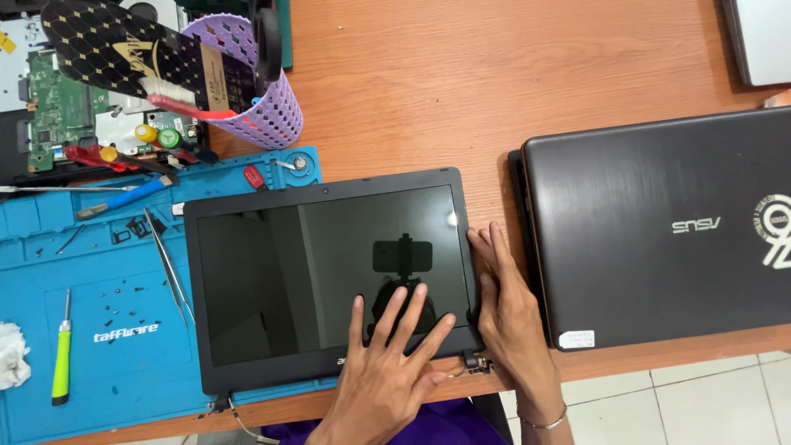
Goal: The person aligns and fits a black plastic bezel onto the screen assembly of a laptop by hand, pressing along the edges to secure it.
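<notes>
Panel: detached laptop screen panel (329,276), flat rectangle, glossy black glass in a matte black plastic bezel; lies face up, half on the mat, half on the counter; hinges and thin cables show at its near corners.
Left hand: left hand (387,375) pressed flat on the glass near the lower edge, fingers spread; grip wide, holding nothing.
Right hand: right hand (507,309) laid along the panel's right edge, fingers straight against the bezel, thumb at the lower right corner; grip not closed round anything.
Mat: blue rubber mat (91,330), moulded trays along the top, small dark screws scattered on it.
Tools: steel tweezers (169,264) just left of the panel; green-handled screwdriver (62,363) near the mat's left edge.
Laptop: closed laptop (659,222), dark brushed lid, just right of the panel.
Basket: lilac perforated plastic basket (264,103) behind the mat.
Counter: orange-brown wood-grain counter (428,91).
</notes>
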